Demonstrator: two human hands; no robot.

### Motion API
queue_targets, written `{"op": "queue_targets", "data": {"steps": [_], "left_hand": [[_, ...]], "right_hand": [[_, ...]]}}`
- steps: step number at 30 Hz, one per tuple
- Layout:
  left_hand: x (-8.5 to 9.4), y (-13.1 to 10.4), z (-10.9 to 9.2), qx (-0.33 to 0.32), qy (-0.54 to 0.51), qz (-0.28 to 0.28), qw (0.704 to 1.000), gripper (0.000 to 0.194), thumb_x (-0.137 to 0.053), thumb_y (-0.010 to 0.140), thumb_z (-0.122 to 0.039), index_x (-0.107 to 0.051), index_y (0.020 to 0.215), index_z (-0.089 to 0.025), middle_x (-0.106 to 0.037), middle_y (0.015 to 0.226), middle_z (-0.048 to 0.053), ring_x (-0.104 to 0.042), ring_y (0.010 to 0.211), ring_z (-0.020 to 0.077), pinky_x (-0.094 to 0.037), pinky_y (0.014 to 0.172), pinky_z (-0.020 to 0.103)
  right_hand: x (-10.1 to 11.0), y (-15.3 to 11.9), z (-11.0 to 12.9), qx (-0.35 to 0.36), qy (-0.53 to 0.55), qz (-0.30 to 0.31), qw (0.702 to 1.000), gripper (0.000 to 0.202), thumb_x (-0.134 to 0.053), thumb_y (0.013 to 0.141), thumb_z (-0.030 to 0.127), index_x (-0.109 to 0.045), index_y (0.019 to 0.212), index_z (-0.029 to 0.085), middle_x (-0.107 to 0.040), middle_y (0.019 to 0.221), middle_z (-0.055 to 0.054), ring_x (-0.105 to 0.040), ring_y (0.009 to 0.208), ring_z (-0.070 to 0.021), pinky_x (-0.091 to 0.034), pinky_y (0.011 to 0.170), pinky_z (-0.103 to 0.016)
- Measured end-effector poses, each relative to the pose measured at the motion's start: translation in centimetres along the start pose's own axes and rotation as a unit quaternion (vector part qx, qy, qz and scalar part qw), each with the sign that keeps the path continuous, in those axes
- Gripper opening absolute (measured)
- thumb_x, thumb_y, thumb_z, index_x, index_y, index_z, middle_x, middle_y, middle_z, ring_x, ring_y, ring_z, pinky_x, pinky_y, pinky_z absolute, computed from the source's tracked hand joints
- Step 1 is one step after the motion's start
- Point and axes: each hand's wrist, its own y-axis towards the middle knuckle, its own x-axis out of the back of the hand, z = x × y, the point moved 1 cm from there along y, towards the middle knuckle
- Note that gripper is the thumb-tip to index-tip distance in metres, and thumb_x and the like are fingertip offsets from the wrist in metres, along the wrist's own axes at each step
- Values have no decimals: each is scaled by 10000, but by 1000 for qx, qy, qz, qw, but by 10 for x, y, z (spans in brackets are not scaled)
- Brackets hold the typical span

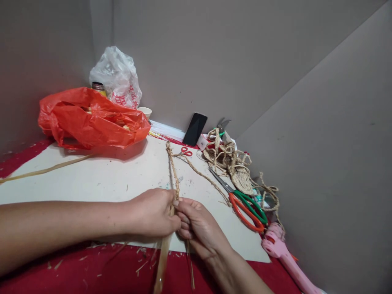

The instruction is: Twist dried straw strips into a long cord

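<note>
A braided straw cord (pixel 174 171) runs from a knotted top down to my hands over the white board. My left hand (pixel 157 212) is closed on the straw at the braid's lower end. From the right, my right hand (pixel 197 222) pinches the strands at the same spot, fingertips touching the left hand's. Below the hands hangs a wide flat straw strip (pixel 163 261), with a thinner strand (pixel 191 265) beside it. A second braided length (pixel 205 176) slants right from the knot and lies on the board. The exact finger grip on each strand is partly hidden.
Scissors with red and green handles (pixel 245 206) lie at right beside a heap of braided cord (pixel 234 159) and a pink tool (pixel 284 253). A phone (pixel 195 129) leans against the wall. An orange plastic bag (pixel 92 120) sits at back left. Straw scraps litter the red cloth (pixel 101 269).
</note>
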Motion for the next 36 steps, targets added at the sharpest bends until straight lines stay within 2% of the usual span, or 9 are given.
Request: {"op": "queue_targets", "data": {"steps": [3, 6, 7, 9, 12, 14, 19, 27, 36], "left_hand": [[17, 5, 1, -12, 32, -48, 998, 233, -459, 736, -312, -625, 701, -153, -561, 586, 27, -447, 527, 125, -304, 527, 241], [23, 12, 8, -51, 26, -127, 990, 230, -452, 738, -268, -645, 786, -152, -608, 724, 44, -495, 663, 145, -346, 624, 251], [21, 15, 11, -54, 0, -114, 992, 231, -452, 738, -261, -643, 811, -153, -611, 755, 44, -500, 689, 146, -355, 641, 251], [12, 18, 16, -33, -91, -25, 995, 234, -436, 753, -268, -621, 824, -144, -583, 707, 26, -487, 644, 130, -363, 614, 242], [-1, 19, 20, 7, -215, 90, 972, 231, -395, 785, -278, -573, 798, -133, -481, 583, -23, -417, 532, 97, -343, 545, 223], [-2, 17, 20, -7, -218, 89, 972, 208, -397, 784, -253, -569, 784, -135, -484, 602, -25, -414, 551, 93, -345, 564, 220], [8, 15, 19, -57, -113, 49, 991, 233, -405, 798, -253, -603, 726, -154, -547, 655, -12, -457, 625, 107, -344, 612, 218], [14, 15, 16, -77, -28, 60, 995, 228, -377, 823, -241, -557, 706, -166, -494, 608, -26, -412, 560, 94, -306, 563, 211], [14, 21, 15, 15, -156, 134, 978, 189, -398, 766, -272, -488, 642, -163, -334, 486, -61, -271, 456, 77, -215, 468, 224]], "right_hand": [[5, -2, 6, -18, -8, 36, 999, 276, -700, 697, 315, -478, 649, 158, -249, 416, 133, -96, 359, -2, -72, 337, -147], [9, -1, 12, -35, -22, 61, 997, 255, -709, 692, 320, -530, 709, 139, -241, 422, 136, -89, 361, -1, -67, 337, -145], [11, -1, 12, -40, -26, 69, 997, 258, -713, 689, 320, -533, 717, 137, -237, 422, 137, -86, 362, -1, -66, 338, -144], [14, 1, 13, -48, -29, 82, 995, 279, -718, 686, 323, -499, 682, 150, -240, 420, 136, -86, 360, -1, -65, 337, -145], [17, 4, 14, -60, -35, 101, 992, 315, -716, 695, 325, -448, 643, 166, -246, 416, 134, -92, 358, -2, -66, 340, -146], [19, 5, 15, -69, -44, 113, 990, 295, -709, 707, 324, -469, 656, 159, -234, 415, 137, -88, 360, -3, -66, 344, -147], [20, 5, 20, -88, -57, 138, 985, 252, -687, 730, 320, -518, 684, 139, -235, 424, 132, -78, 363, -5, -58, 343, -149], [26, 7, 22, -79, -97, 152, 980, 230, -669, 749, 318, -548, 711, 127, -241, 441, 123, -95, 374, -11, -60, 351, -156], [21, 4, 26, -37, -156, 152, 975, 272, -670, 737, 375, -519, 692, 154, -304, 421, 112, -153, 360, -30, -94, 358, -191]]}}
